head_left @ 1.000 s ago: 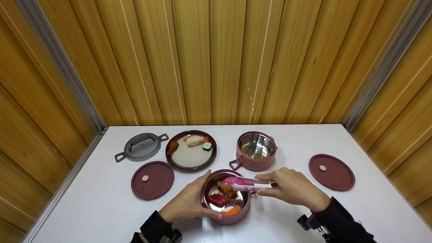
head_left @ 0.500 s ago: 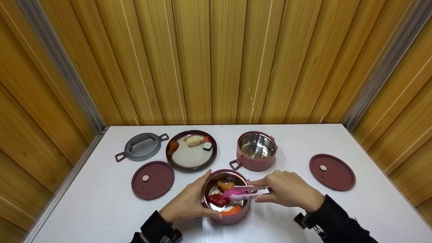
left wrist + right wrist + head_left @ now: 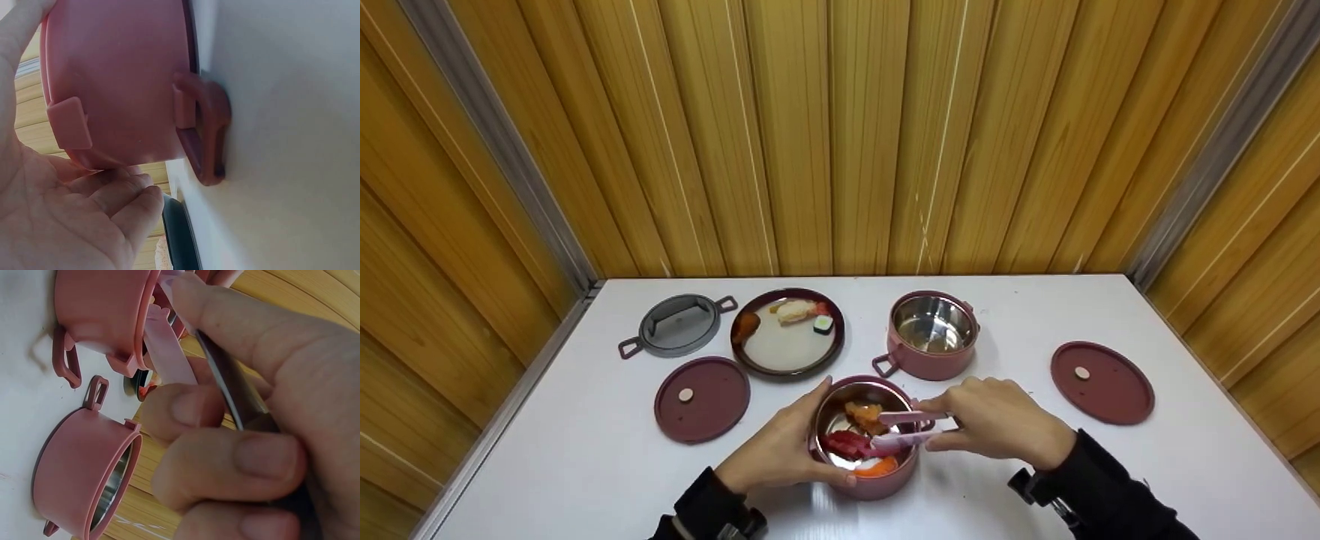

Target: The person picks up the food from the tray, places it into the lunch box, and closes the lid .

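My left hand (image 3: 784, 442) grips a pink pot (image 3: 874, 491), thumb on the near side and fingers round the far left. In the left wrist view those fingers curve against the pot's wall (image 3: 118, 84). My right hand (image 3: 1001, 424) holds pink-tipped tongs (image 3: 900, 440), whose tips reach inside the pot. Just under them shows a sliver of a magenta piece, mostly hidden. Also in the pot lie a fried orange-brown piece (image 3: 862, 414), a dark red piece (image 3: 844, 442) and an orange-and-white sushi piece (image 3: 877, 467).
Behind stands a second pink pot (image 3: 934, 365), steel inside. A brown-rimmed plate (image 3: 787, 356) bears a drumstick (image 3: 747, 325), a shrimp sushi (image 3: 793, 311) and a sushi roll (image 3: 823, 324). Maroon lids (image 3: 705, 412) lie left and right (image 3: 1110, 386); a grey handled lid (image 3: 679, 337) lies back left.
The tongs, with the magenta piece, have moved down and toward me inside the pot. The piece now sits lower and mostly out of sight. My left hand has stayed on the pot.
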Demonstrator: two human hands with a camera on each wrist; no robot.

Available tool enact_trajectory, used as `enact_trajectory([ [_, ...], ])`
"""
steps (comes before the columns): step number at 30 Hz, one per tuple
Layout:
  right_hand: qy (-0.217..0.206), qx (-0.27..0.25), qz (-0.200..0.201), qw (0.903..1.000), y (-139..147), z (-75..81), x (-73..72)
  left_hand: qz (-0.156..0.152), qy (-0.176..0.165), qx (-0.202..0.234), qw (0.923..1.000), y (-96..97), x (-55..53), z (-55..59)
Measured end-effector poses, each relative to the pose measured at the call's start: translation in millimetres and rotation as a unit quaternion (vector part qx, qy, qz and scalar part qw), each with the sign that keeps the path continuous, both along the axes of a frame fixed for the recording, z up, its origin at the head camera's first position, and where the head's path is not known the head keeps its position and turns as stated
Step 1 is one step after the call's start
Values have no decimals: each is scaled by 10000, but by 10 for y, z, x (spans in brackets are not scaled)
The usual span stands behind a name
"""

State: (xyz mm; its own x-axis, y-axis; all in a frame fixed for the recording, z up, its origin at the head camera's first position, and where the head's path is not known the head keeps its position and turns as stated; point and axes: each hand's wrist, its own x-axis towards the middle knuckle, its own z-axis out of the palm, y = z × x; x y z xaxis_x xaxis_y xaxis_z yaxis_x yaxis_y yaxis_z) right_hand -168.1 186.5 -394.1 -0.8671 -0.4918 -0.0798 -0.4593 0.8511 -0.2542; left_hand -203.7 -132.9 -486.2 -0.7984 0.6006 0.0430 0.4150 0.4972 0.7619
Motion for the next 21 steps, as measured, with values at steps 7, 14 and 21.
enact_trajectory([
  [7, -42, -27, 31, 10000, -16, -11, -1, 14, -51, -23, 10000, -7, 0, -3],
  [14, 235, 30, 203, 9995, 0, -27, -4, 17, -78, 8, 10000, 1, 0, -8],
  [21, 17, -59, 164, 9998, -27, 1, -22, 16, -110, -44, 9999, -2, -7, -3],
])
